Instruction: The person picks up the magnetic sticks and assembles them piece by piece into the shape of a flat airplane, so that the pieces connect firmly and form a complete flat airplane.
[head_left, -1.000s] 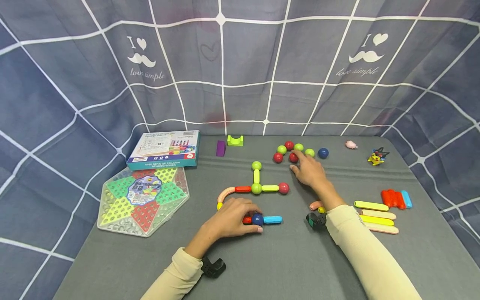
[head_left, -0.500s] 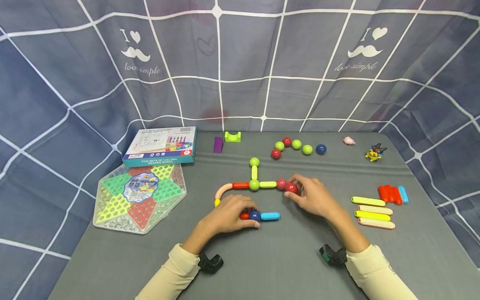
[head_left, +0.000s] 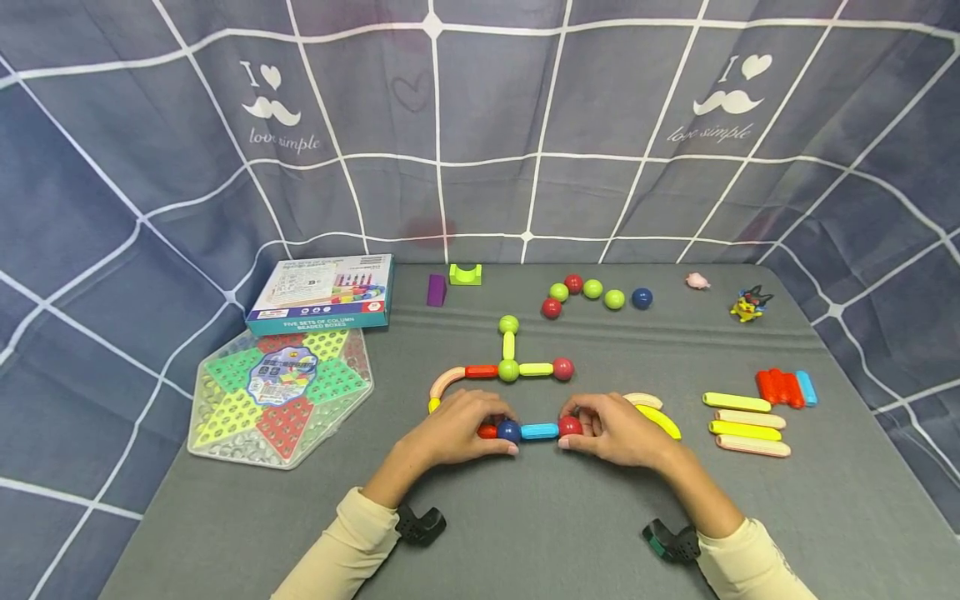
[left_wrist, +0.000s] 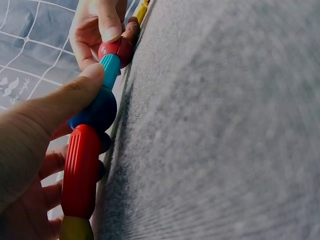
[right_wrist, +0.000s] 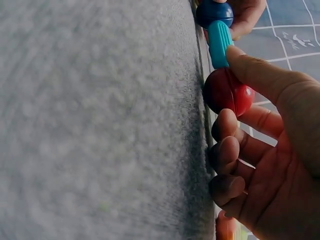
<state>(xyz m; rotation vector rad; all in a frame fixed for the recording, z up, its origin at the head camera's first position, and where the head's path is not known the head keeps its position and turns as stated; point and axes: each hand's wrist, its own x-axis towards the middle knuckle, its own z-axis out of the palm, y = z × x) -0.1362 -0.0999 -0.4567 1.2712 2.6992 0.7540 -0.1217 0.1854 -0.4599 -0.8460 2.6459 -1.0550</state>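
My left hand [head_left: 456,429] grips a dark blue ball [head_left: 509,431] between thumb and fingers. A ribbed red rod [left_wrist: 80,170] joins that ball on one side and a light blue rod [head_left: 539,431] on the other. At the light blue rod's free end, my right hand [head_left: 618,432] pinches a red ball [right_wrist: 227,92], which meets the rod end in the right wrist view. Behind my left hand, partly hidden, a pink curved piece [head_left: 446,382] leads to another red rod [head_left: 482,371], a green ball [head_left: 508,370], a yellow-green rod [head_left: 536,369] and a darker red ball [head_left: 563,368].
Loose balls [head_left: 592,289] lie at the back. Beyond my right hand are curved pieces [head_left: 662,422], then several straight rods [head_left: 742,417] and a red piece [head_left: 780,388]. A box [head_left: 322,321] and a star-patterned board [head_left: 281,400] sit left. Small figurines [head_left: 748,305] stand at the back right.
My right hand took a red ball from the loose group, carried it toward me past the darker red ball, and brought it to the light blue rod's end. My left hand kept its grip.
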